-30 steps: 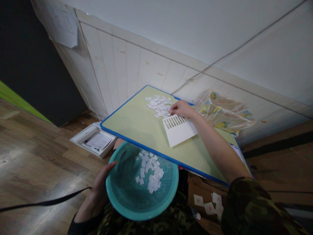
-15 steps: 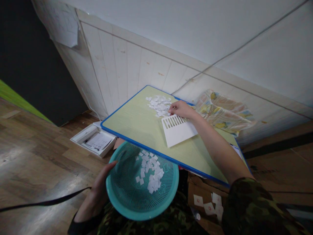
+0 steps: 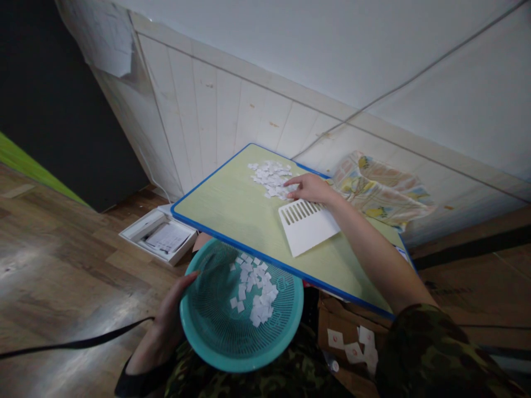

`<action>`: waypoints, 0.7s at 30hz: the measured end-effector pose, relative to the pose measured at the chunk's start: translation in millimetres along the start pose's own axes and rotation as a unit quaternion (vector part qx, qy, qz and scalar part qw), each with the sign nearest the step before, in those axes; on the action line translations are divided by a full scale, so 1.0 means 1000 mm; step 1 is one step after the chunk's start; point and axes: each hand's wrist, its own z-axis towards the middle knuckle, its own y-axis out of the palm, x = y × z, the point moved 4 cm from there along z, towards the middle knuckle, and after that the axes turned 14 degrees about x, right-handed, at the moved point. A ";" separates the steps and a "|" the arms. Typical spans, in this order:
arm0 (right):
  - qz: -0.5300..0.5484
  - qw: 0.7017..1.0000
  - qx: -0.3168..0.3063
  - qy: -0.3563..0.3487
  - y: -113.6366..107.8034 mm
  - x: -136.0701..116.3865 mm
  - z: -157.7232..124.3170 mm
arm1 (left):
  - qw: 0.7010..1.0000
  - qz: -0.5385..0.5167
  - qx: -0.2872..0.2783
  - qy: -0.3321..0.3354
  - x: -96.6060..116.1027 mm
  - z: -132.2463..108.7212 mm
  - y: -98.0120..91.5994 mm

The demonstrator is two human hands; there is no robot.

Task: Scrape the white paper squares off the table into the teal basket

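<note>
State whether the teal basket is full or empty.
Neither, only partly filled: small white squares lie inside the teal basket, and much of its slotted inner surface shows around them.

The pale green tabletop with a blue border is hiding the far rim of the round turquoise plastic basket, whose wall is covering most fingers of the left hand, while the right hand and forearm are concealing one end of the flat white sheet with a row of slots. The view's bottom edge is cutting off the right camouflage fabric sleeve, its left edge is cutting the black strap, and the square white cards are showing red marks too small to read.
</note>
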 end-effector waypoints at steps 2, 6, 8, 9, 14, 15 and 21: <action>-0.008 0.998 -0.045 -0.040 0.005 -0.005 -0.005 | 1.000 -0.005 -0.006 -0.010 -0.002 0.003 -0.001; -0.010 0.995 -0.064 -0.071 0.009 -0.013 -0.013 | 1.000 -0.011 -0.005 -0.015 -0.001 0.003 0.000; 0.002 0.995 -0.061 -0.077 0.007 -0.016 -0.015 | 1.000 -0.007 0.001 -0.011 0.001 -0.001 0.003; 0.010 0.995 -0.062 -0.079 0.005 -0.017 -0.017 | 1.000 -0.006 0.005 -0.013 0.001 -0.004 0.004; 0.035 0.990 -0.092 -0.097 0.007 -0.021 -0.022 | 1.000 0.000 0.017 -0.015 0.001 -0.007 0.006; 0.038 0.990 -0.098 -0.098 0.009 -0.021 -0.023 | 1.000 -0.001 0.013 -0.013 0.001 -0.006 0.006; 0.039 0.993 -0.074 -0.080 0.012 -0.019 -0.023 | 1.000 -0.006 -0.019 -0.010 -0.002 0.000 0.002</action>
